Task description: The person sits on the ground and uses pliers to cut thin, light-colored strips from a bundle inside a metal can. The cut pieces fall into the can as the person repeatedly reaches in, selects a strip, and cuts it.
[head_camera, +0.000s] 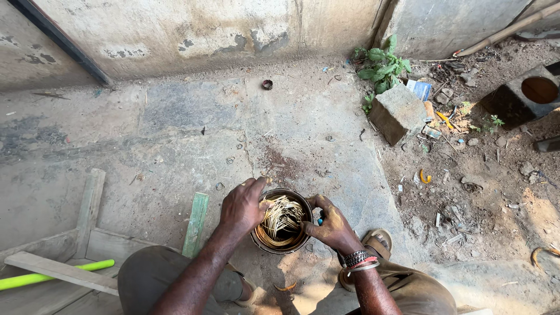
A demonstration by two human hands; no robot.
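Fingers of the left hand (244,205) are curled over the rim of a round tin (282,220) of pale wire coils (282,217) on the concrete floor (192,134), right hand (329,226) fingers pressed on its opposite edge; steadying is judged underway, a firm two-sided grip being required.

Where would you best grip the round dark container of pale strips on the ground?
Probably by the rim, from opposite sides, as the left hand and right hand do now. The container sits upright and open-topped, its pale strips filling the middle.
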